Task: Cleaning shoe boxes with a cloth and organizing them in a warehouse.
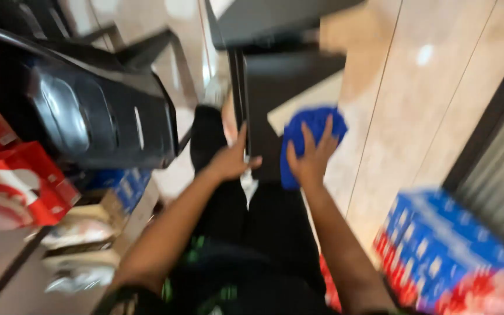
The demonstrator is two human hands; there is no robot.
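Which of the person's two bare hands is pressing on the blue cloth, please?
The right hand, fingers spread flat on the blue cloth. The left hand grips the dark panel's edge instead.

Motion blur smears everything I see, so I cannot tell whether my left hand (230, 160) grips the edge of the dark upright panel (266, 111) or only rests against it, and my right hand (309, 158) covers the middle of the blue cloth (313, 125), hiding how it is folded. The print on the blue and red box (444, 251) at my lower right is unreadable, and the frame's edge cuts the box off. At my left, the red packages (13, 175) run out of view, and the dark machine (83, 111) above them is too blurred to identify.
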